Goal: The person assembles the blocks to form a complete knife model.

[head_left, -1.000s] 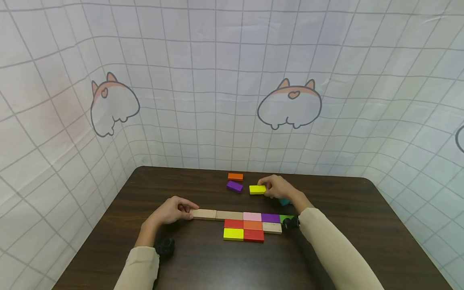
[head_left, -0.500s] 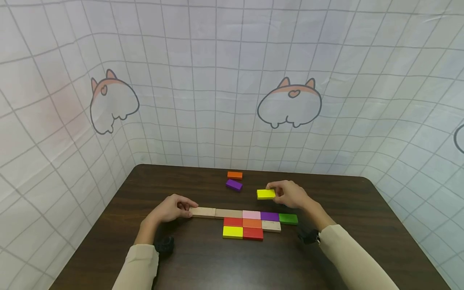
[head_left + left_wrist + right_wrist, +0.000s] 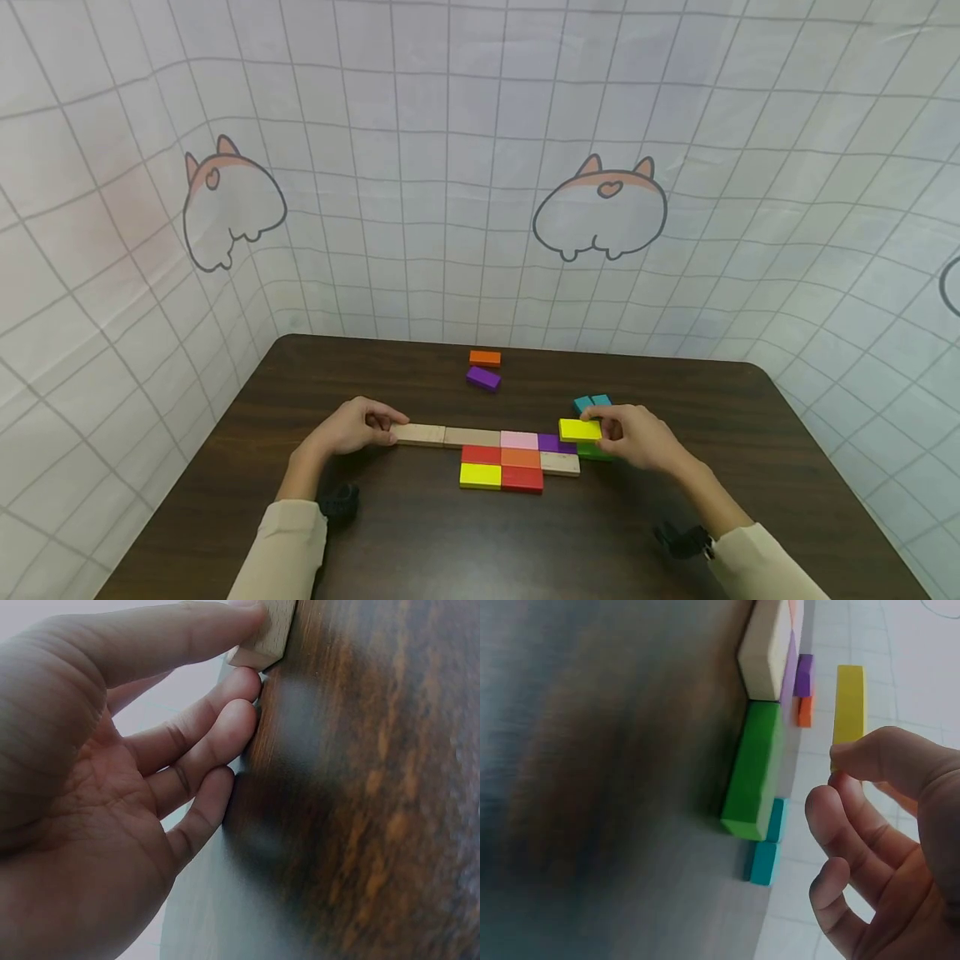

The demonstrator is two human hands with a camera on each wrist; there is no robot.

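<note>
My right hand [image 3: 609, 431] pinches a yellow block [image 3: 580, 430] by its end, held just above the green block [image 3: 595, 453] at the right end of a flat row of coloured blocks. The right wrist view shows the yellow block [image 3: 849, 705] between thumb and fingertips [image 3: 838, 796], clear of the green block [image 3: 754, 769]. My left hand [image 3: 390, 427] rests on the table and holds the left end of a plain wooden block [image 3: 420, 434]. In the left wrist view the thumb and curled fingertips [image 3: 244, 682] touch the wooden block's [image 3: 266, 634] corner.
The row continues with a darker wooden block [image 3: 472, 437], then pink [image 3: 520, 440] and purple [image 3: 553, 443] ones. In front lie red [image 3: 482, 455], orange, wooden, yellow [image 3: 480, 475] and red blocks. Teal blocks [image 3: 592, 403], a loose purple block [image 3: 483, 378] and an orange one [image 3: 484, 357] lie further back.
My right hand lifted the yellow block from the back of the table and carried it toward me and to the right, over the green block. The left hand has stayed put.
</note>
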